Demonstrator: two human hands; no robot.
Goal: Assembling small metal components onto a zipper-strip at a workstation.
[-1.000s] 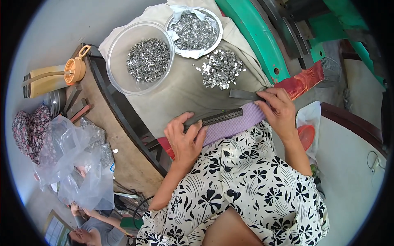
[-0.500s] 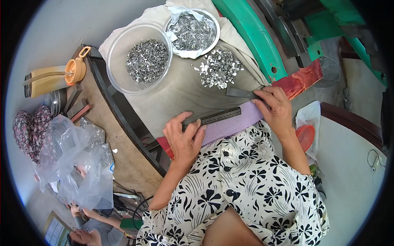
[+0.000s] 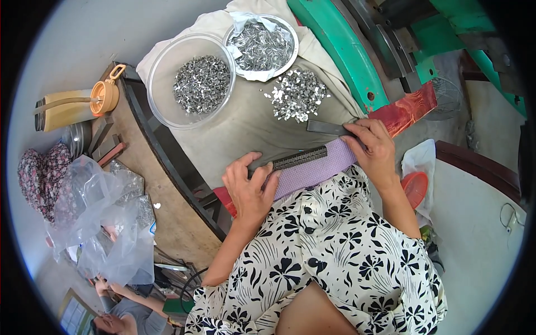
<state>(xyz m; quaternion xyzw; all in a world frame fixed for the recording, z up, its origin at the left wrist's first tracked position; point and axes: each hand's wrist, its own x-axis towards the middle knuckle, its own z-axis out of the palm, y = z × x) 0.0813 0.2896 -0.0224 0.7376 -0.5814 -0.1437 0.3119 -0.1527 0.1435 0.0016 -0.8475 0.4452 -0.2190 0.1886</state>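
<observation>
Hardly anything has moved. My left hand [image 3: 248,187] pinches the long black ridged strip [image 3: 301,158] along the purple cloth [image 3: 336,161], my right hand [image 3: 369,145] a flat grey metal bar [image 3: 325,128]. Piled silver bits [image 3: 297,96] are left; what's done, I can't tell.

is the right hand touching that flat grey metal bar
Touching: the head view shows the right hand pinching one end of the flat grey metal bar between thumb and fingers.

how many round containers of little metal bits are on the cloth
2: a clear plastic tub at the far left of the cloth, and a pale dish just right of it. Another could be hidden, but none shows.
</observation>
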